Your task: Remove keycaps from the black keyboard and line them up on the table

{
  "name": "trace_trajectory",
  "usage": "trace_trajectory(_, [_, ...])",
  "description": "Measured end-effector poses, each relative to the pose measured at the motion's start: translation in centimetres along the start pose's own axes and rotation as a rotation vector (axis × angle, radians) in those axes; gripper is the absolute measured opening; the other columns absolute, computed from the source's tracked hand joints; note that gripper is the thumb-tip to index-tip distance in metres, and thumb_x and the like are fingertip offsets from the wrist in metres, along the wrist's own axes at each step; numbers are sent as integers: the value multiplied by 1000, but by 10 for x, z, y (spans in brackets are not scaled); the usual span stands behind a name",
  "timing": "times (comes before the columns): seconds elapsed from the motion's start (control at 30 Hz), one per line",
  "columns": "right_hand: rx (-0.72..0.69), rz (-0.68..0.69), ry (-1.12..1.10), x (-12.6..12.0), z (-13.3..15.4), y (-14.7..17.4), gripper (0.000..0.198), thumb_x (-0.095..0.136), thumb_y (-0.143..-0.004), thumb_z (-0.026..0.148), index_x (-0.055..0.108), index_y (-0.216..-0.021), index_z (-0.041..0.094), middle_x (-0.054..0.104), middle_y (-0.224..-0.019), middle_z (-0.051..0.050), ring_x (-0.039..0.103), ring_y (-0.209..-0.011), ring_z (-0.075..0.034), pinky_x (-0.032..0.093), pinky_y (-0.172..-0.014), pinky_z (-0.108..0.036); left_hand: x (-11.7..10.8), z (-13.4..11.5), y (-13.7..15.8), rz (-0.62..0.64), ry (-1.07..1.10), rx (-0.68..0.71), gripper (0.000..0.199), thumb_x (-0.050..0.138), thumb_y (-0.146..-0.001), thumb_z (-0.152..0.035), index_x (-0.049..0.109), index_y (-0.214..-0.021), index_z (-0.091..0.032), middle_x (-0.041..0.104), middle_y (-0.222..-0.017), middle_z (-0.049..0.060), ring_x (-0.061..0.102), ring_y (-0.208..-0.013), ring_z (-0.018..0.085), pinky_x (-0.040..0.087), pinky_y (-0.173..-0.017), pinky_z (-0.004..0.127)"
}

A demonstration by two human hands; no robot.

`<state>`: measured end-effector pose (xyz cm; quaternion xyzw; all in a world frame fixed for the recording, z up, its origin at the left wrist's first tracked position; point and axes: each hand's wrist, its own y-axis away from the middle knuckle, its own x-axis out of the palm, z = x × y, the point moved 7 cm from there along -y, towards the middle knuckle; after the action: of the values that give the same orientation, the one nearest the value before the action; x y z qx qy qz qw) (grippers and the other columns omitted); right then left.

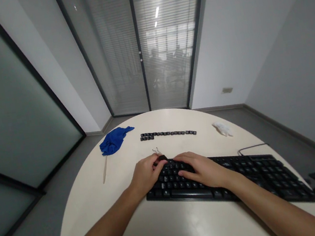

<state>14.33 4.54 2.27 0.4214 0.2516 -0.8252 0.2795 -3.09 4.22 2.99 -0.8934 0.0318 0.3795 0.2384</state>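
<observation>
My left hand (148, 174) is closed at the upper left corner of the black keyboard (191, 193), pinching a keycap puller (162, 157). The puller has a black body, and its thin wire prongs point away from me past my fingertips. My right hand (202, 168) lies over the keys just to the right, fingers stretched across the upper rows and thumb apart on the middle keys. My right hand hides part of the keyboard's left half. Beyond both hands, loose black keycaps (168, 133) are lined up on the table, with a short second row at the left.
The round white table (101, 219) carries a blue cloth (115, 140) at the left, with a thin wooden stick (105, 170) coming out beneath it. A crumpled white tissue or bag (222, 128) lies at the right. The keyboard cable (252, 146) curves behind the number pad.
</observation>
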Motion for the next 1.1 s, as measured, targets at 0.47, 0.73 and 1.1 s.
trace_trajectory(0.47, [-30, 29, 54, 5, 7, -3, 40, 52, -94, 41, 58, -131, 26, 56, -136, -8, 51, -125, -24, 40, -109, -41, 11, -18, 2, 133, -123, 85, 16, 46, -98, -27, 60, -95, -20, 68, -94, 2, 65, -85, 18, 48, -73, 27])
trace_trajectory(0.73, [-48, 10, 44, 4, 8, -2, 39, 53, -94, 40, 59, -130, 26, 57, -134, -8, 52, -124, -23, 41, -108, -40, 12, -20, 2, 157, -134, 121, 16, 46, -98, -27, 60, -96, -20, 67, -93, 2, 64, -84, 18, 49, -73, 27])
trace_trajectory(1.1, [-115, -14, -2, -2, 20, -3, 36, 54, -94, 33, 59, -129, 25, 62, -128, -7, 55, -119, -22, 43, -106, -40, 8, -9, 0, 124, 121, 18, 17, 47, -96, -27, 61, -92, -19, 69, -87, 3, 65, -81, 18, 50, -74, 28])
